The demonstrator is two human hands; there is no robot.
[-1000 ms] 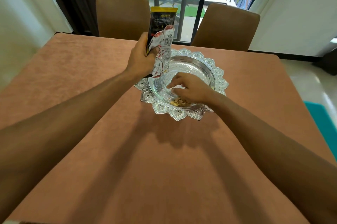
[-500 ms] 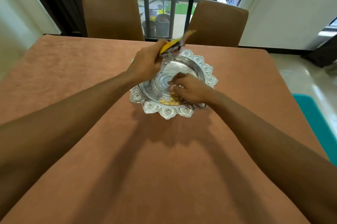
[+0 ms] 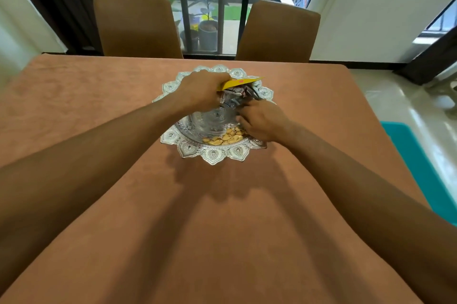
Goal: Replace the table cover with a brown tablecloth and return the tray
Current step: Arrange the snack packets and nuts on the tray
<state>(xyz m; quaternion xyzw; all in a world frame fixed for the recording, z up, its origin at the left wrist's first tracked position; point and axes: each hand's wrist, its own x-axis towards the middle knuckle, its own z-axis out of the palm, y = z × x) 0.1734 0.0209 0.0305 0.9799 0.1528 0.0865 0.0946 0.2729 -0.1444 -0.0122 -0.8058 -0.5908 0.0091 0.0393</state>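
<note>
Hands meet over the tray. The left hand (image 3: pixel 200 91) is curled round a bunch of snack packets (image 3: pixel 237 92), one with a yellow top edge and one crumpled in white and red, and holds them low over the far half of the bowl. The right hand (image 3: pixel 262 118) sits just beside them on the near right, with its fingers bent in toward the packets' lower end; I cannot tell whether they pinch the wrapper or only touch it. Under both hands stands the silver tray (image 3: pixel 215 155), its petal-shaped rim showing all round, with a small heap of pale yellow nuts (image 3: pixel 226 138) lying loose in its near side. The tray rests on the brown tablecloth (image 3: pixel 222 229), around the middle of the table and a little toward the far edge (the cloth lies flat, with no folds that I can see). By the look of it the cover is already changed and the tray is back. What seems left is settling the packets inside it and letting go. Beyond the table stand two brown chairs (image 3: pixel 137 24) before a barred window.
</note>
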